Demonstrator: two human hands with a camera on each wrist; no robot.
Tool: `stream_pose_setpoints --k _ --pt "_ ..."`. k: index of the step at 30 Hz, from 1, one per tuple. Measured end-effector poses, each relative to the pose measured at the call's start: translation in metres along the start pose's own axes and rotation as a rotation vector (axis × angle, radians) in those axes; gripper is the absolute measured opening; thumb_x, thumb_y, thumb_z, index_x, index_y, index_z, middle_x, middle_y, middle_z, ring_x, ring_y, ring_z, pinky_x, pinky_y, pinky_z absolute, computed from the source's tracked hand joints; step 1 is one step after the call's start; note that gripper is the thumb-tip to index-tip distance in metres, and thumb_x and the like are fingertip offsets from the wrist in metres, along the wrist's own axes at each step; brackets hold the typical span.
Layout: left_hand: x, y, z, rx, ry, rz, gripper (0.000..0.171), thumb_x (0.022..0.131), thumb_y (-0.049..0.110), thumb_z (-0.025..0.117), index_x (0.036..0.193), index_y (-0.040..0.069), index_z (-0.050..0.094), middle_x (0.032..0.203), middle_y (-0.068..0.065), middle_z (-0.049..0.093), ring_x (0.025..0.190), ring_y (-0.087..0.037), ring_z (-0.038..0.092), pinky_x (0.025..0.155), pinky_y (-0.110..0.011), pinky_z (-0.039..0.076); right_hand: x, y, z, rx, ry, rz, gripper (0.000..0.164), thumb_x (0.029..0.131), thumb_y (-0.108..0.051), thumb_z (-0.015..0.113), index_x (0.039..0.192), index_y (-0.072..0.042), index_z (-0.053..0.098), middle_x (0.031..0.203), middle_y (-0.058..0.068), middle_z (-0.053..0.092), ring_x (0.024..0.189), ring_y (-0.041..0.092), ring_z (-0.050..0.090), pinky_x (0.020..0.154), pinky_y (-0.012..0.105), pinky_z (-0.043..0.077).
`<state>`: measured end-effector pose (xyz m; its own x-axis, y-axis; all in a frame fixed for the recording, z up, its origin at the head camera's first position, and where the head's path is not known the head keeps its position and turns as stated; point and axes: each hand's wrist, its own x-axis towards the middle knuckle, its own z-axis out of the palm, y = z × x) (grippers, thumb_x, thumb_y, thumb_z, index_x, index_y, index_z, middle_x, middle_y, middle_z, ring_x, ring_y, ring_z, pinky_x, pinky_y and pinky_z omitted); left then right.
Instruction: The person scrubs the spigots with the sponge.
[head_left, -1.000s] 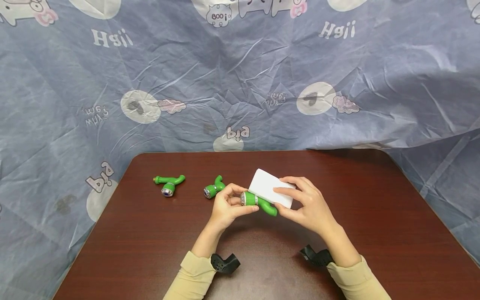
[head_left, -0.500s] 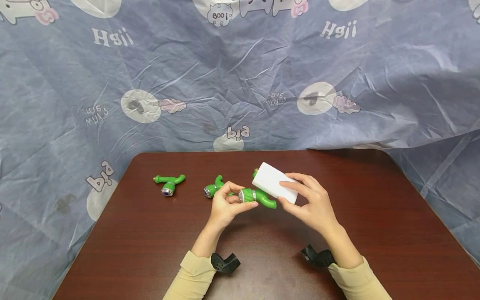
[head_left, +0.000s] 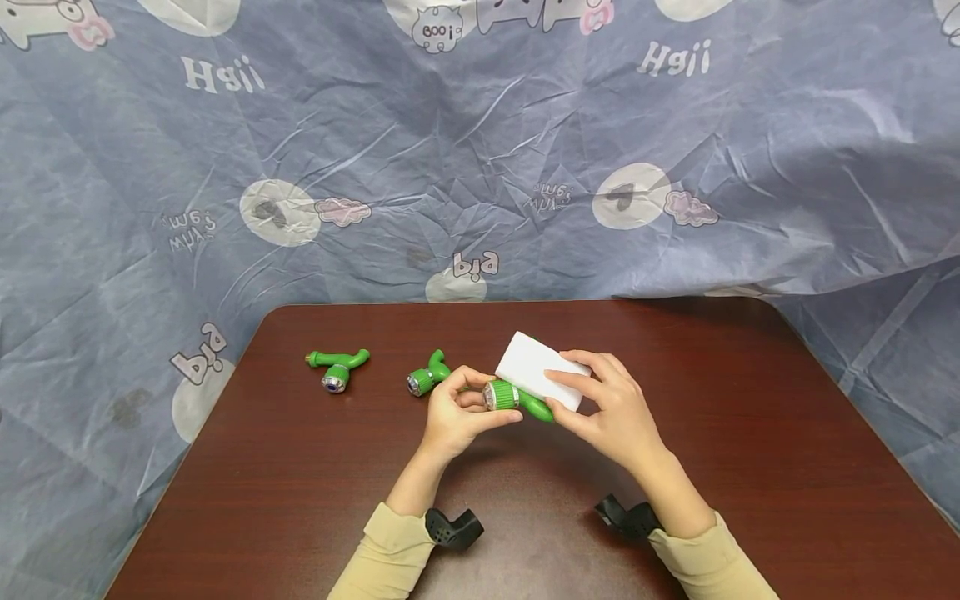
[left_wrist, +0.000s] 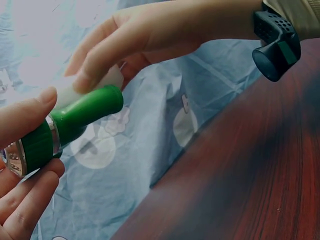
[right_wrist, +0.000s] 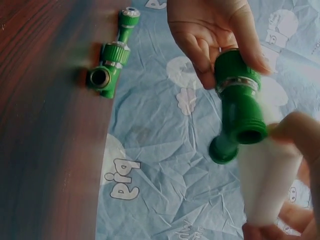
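A green plastic tap [head_left: 504,396] with a ribbed, silver-capped knob is held up above the table. My left hand [head_left: 452,414] grips it by that knob, thumb on the near side, as the left wrist view shows with the tap's green spout [left_wrist: 92,107]. My right hand [head_left: 617,410] pinches a white sponge block [head_left: 531,365] between thumb and fingers. The sponge lies against the tap's far side in the head view and hides its threaded end. In the right wrist view, the open spout mouth [right_wrist: 250,135] faces the camera beside the blurred sponge [right_wrist: 267,180].
Two more green taps lie on the dark red-brown table [head_left: 337,500]: one at the far left [head_left: 337,369], the other tap [head_left: 427,377] just beyond my left hand. A wrinkled blue printed cloth [head_left: 480,167] hangs behind the table. Each wrist wears a black camera mount [head_left: 454,528].
The sponge moved up and right, showing the tap's threaded end half a second ago, then came back down and left over it. The tap rose slightly and tilted back; both grips held.
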<state>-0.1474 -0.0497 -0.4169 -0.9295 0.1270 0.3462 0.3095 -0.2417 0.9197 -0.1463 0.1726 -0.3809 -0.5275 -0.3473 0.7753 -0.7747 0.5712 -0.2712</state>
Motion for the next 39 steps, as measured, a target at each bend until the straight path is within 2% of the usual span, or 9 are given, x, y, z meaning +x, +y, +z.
stream_pose_setpoints --k 4,10,13,14,17,23,27,31,39 --pt "0.000 -0.001 0.000 0.044 0.017 0.015 0.047 0.056 -0.013 0.083 0.095 -0.008 0.056 0.079 -0.026 0.065 0.067 -0.014 0.066 0.057 -0.023 0.053 0.000 0.001 -0.002 -0.014 0.053 0.058 0.027 0.078 -0.031 0.070 0.099 -0.014 0.074 0.111 0.010 0.062 0.096 0.026 0.055 0.074 0.036 0.044" --pt "0.001 -0.012 -0.003 0.070 0.013 0.098 0.045 0.059 -0.006 0.085 0.094 -0.004 0.058 0.082 -0.019 0.067 0.067 -0.019 0.068 0.057 -0.029 0.055 0.004 -0.004 0.000 0.096 -0.004 -0.074 0.028 0.084 -0.035 0.064 0.100 -0.015 0.074 0.111 0.008 0.063 0.095 0.023 0.055 0.071 0.025 0.041" --pt "0.000 -0.011 -0.003 0.072 0.018 0.105 0.045 0.058 -0.006 0.086 0.094 -0.003 0.058 0.083 -0.010 0.067 0.066 -0.018 0.067 0.057 -0.029 0.055 0.004 -0.004 0.001 0.113 -0.036 -0.120 0.026 0.084 -0.033 0.064 0.101 -0.015 0.074 0.111 0.007 0.062 0.094 0.023 0.055 0.070 0.022 0.039" --pt "-0.002 0.002 0.000 0.069 0.025 0.078 0.045 0.057 -0.010 0.084 0.093 -0.006 0.057 0.083 -0.011 0.067 0.066 -0.017 0.067 0.057 -0.028 0.055 0.004 -0.003 0.000 0.113 -0.040 -0.126 0.025 0.084 -0.031 0.064 0.101 -0.015 0.074 0.110 0.007 0.063 0.094 0.023 0.055 0.070 0.022 0.040" --pt "-0.002 0.007 0.002 0.064 0.036 0.043 0.046 0.055 -0.015 0.083 0.093 -0.008 0.057 0.083 -0.007 0.067 0.066 -0.012 0.066 0.058 -0.025 0.054 0.003 0.000 -0.001 0.085 -0.035 -0.113 0.025 0.083 -0.030 0.064 0.100 -0.015 0.074 0.110 0.008 0.063 0.094 0.023 0.055 0.068 0.026 0.041" --pt "0.000 0.004 0.000 0.036 0.063 0.046 0.048 0.055 -0.017 0.081 0.096 -0.010 0.057 0.080 -0.016 0.069 0.068 -0.015 0.067 0.061 -0.028 0.056 0.004 0.003 -0.009 0.049 0.017 -0.054 0.025 0.080 -0.029 0.064 0.098 -0.015 0.075 0.109 0.008 0.063 0.093 0.023 0.056 0.071 0.029 0.042" --pt "0.000 0.002 -0.003 0.023 0.070 0.086 0.049 0.055 -0.017 0.081 0.097 -0.010 0.056 0.082 -0.022 0.067 0.069 -0.016 0.068 0.061 -0.030 0.057 0.005 0.005 -0.014 0.114 -0.009 -0.121 0.024 0.080 -0.028 0.065 0.097 -0.015 0.075 0.108 0.008 0.064 0.093 0.023 0.056 0.071 0.024 0.040" --pt "0.001 0.002 -0.004 0.021 0.074 0.098 0.050 0.054 -0.017 0.081 0.097 -0.011 0.056 0.084 -0.015 0.068 0.067 -0.015 0.067 0.060 -0.029 0.057 0.006 0.010 -0.020 0.134 -0.037 -0.169 0.022 0.079 -0.025 0.065 0.096 -0.015 0.075 0.107 0.009 0.064 0.092 0.024 0.056 0.070 0.024 0.041" --pt "0.000 0.002 -0.004 0.002 0.104 0.084 0.051 0.055 -0.021 0.079 0.099 -0.014 0.054 0.086 0.001 0.067 0.066 -0.013 0.066 0.061 -0.026 0.056 0.004 0.017 -0.026 0.004 0.034 -0.058 0.026 0.073 -0.023 0.065 0.096 -0.014 0.075 0.108 0.009 0.064 0.092 0.024 0.056 0.072 0.025 0.039"
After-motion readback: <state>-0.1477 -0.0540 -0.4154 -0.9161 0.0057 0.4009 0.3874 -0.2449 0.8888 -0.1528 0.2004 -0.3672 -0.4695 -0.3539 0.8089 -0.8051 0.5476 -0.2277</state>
